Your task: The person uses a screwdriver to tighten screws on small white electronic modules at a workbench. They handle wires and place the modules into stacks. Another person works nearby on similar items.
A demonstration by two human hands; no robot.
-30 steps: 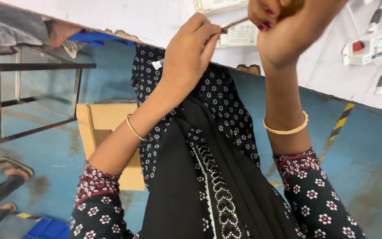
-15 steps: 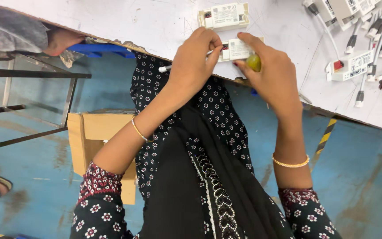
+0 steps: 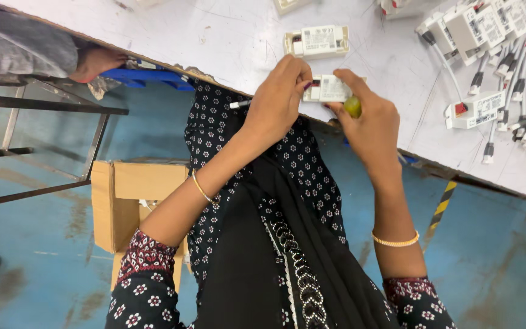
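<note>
I see my left hand (image 3: pixel 278 97) pinching a thin white-handled tool (image 3: pixel 239 104) against the small white rectangular plastic module (image 3: pixel 330 89) at the edge of the scuffed white worktop (image 3: pixel 226 36). My right hand (image 3: pixel 369 119) steadies that module, fingers closed around it and a yellow-green knob (image 3: pixel 352 106). I judge this unit mid-work; a similar module (image 3: pixel 316 41) and wired ones (image 3: pixel 476 27) lie beyond.

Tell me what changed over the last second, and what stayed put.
Both hands came down from in front of the wall to the edge of the white table. The left hand and right hand now meet on a small white module there; the right also keeps a green-tipped tool. The cardboard box on the floor stayed as it was.
</note>
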